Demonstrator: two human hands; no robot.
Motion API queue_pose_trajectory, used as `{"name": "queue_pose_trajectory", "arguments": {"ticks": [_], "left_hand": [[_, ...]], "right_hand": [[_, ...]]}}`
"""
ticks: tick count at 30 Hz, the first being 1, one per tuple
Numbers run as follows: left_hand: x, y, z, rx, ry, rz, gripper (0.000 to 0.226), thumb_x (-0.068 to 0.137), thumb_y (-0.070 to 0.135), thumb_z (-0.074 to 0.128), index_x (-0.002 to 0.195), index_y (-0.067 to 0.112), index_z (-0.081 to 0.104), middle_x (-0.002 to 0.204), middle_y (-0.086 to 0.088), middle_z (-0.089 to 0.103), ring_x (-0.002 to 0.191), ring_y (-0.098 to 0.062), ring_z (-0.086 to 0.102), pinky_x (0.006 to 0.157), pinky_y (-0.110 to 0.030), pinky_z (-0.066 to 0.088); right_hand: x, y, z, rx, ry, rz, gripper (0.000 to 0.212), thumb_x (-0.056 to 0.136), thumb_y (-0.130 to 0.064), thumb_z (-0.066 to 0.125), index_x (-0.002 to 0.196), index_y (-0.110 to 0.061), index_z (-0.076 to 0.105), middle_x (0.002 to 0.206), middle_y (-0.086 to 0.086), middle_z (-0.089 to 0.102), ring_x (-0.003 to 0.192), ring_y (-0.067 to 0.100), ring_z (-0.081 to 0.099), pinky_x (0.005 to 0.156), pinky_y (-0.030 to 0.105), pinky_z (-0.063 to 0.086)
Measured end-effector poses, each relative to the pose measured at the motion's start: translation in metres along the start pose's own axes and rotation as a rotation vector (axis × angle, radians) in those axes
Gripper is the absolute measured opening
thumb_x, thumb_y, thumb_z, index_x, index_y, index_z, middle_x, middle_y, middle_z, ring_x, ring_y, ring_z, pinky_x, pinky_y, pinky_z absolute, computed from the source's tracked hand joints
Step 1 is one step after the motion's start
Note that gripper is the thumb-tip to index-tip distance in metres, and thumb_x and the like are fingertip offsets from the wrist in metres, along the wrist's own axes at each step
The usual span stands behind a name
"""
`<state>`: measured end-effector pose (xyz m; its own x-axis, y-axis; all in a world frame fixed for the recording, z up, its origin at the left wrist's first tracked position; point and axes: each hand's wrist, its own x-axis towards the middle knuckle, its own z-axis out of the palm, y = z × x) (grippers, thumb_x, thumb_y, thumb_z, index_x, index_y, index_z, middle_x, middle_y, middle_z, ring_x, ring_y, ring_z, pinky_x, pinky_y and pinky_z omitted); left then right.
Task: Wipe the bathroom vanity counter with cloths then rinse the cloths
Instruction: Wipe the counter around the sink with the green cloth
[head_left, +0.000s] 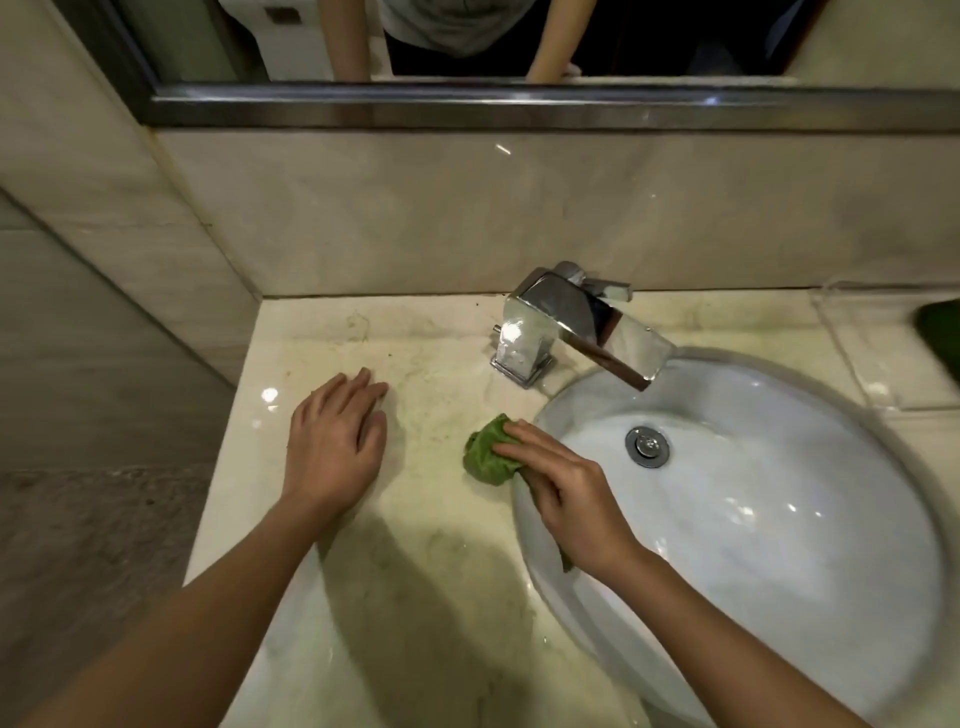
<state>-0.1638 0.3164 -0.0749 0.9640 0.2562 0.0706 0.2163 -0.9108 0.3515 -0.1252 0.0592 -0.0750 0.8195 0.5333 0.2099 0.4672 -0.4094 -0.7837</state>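
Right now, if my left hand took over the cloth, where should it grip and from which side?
Probably pinch the bunched lump of the cloth that shows past the right hand, coming from the left and above. That hand presses on the cloth's right part, so only the left end is bare, and its raised folds should give the left hand's fingers purchase.

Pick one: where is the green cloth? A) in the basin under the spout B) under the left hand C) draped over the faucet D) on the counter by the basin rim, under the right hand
D: the right hand presses the green cloth onto the counter beside the basin rim; the left hand lies bare.
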Motion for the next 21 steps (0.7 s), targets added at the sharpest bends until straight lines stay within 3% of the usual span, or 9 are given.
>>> {"name": "queue_pose_trajectory", "arguments": {"ticks": [8, 13, 17, 21], "left_hand": [[-0.048, 0.079, -0.01, 0.024, -0.136, 0.148, 0.043, 0.086, 0.035, 0.037, 0.118, 0.021, 0.062, 0.127, 0.0, 0.06, 0.116, -0.024, 0.055, 0.097, -0.031, 0.032], [-0.049, 0.138, -0.004, 0.027, -0.223, 0.254, 0.041, 0.081, 0.035, 0.039, 0.111, 0.023, 0.065, 0.116, 0.001, 0.066, 0.104, -0.023, 0.062, 0.086, -0.036, 0.047], [-0.04, 0.192, 0.015, -0.009, -0.247, 0.25, 0.042, 0.08, 0.036, 0.04, 0.108, 0.021, 0.067, 0.111, 0.001, 0.068, 0.098, -0.024, 0.065, 0.08, -0.036, 0.05], [-0.031, 0.253, 0.046, -0.056, -0.24, 0.225, 0.046, 0.081, 0.039, 0.036, 0.113, 0.02, 0.064, 0.111, 0.002, 0.067, 0.098, -0.025, 0.063, 0.081, -0.039, 0.048]], "right_hand": [[-0.043, -0.018, -0.081, -0.038, 0.085, 0.084, 0.041, 0.083, 0.011, 0.059, 0.113, -0.016, 0.067, 0.123, -0.004, 0.06, 0.117, -0.015, 0.044, 0.097, 0.008, 0.036], [-0.073, -0.003, -0.138, -0.075, 0.14, 0.154, 0.038, 0.083, 0.008, 0.06, 0.111, -0.017, 0.068, 0.12, -0.004, 0.062, 0.115, -0.017, 0.045, 0.096, 0.008, 0.036], [-0.089, 0.025, -0.188, -0.075, 0.174, 0.213, 0.037, 0.084, 0.009, 0.058, 0.112, -0.015, 0.068, 0.122, -0.005, 0.06, 0.113, -0.02, 0.043, 0.094, 0.004, 0.034], [-0.1, 0.06, -0.235, -0.06, 0.187, 0.241, 0.036, 0.085, 0.006, 0.058, 0.112, -0.015, 0.067, 0.122, -0.004, 0.06, 0.116, -0.007, 0.049, 0.096, 0.006, 0.034]]}}
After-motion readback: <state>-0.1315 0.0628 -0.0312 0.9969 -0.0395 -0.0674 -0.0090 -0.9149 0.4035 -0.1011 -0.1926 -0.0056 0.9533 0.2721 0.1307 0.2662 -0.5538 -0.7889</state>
